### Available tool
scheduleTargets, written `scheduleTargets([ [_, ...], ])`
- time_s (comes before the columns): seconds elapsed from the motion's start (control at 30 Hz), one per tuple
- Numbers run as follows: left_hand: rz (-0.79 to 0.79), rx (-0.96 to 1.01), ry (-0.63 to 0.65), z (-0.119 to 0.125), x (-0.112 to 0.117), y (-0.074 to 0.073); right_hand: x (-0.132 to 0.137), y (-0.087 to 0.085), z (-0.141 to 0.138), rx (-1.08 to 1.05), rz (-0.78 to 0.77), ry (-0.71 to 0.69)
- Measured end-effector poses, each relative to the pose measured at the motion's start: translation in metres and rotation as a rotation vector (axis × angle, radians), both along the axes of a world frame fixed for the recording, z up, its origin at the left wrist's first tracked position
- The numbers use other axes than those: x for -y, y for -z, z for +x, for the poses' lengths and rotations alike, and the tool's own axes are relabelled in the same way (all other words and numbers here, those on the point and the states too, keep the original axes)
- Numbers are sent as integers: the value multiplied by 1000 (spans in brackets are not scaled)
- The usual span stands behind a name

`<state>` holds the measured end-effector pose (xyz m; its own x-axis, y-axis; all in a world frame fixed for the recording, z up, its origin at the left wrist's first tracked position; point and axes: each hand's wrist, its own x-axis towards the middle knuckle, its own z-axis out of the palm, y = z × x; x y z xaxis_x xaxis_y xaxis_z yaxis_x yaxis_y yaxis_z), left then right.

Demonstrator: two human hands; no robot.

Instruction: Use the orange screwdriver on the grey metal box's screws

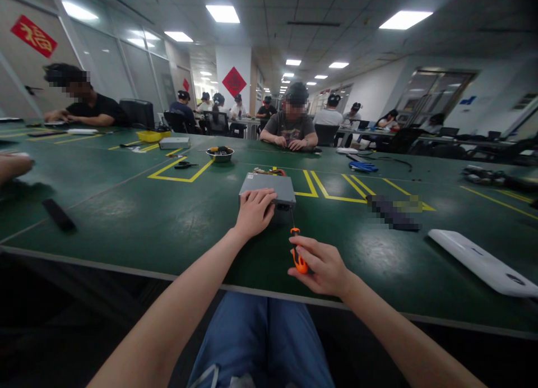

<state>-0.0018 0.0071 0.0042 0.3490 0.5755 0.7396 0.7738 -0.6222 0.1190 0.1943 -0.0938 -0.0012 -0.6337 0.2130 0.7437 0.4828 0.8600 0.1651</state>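
Head view: left hand [254, 213] lies flat, palm down, on top of grey metal case [264, 185], bracing it against green bench [126, 225] rather than gripping it. Right hand [321, 266] is apart from it, pinching orange screwdriver [299, 259] by the handle, with the shaft rising to the case's near face. Tip contact is hard to tell. Case sits at 12 o'clock from the hands, wires [264, 172] at its far edge. Brace looks sound; shaft should sit square to that face. Steel bowl [219, 155] at 11 o'clock, white panel [483, 263] at 3 o'clock.
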Motion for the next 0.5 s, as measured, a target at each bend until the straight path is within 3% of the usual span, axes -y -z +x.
scheduleTargets([
  [0.2, -3, -5, -4, 0, 0, 0, 0, -1, 1, -8, -151, -39],
  [0.37, 1, -5, -2, 0, 1, -1, 2, -4, 2, 96, -70, 21],
  [0.5, 2, 1, -2, 0, 1, -1, 1, 0, 0, 31, -59, -21],
])
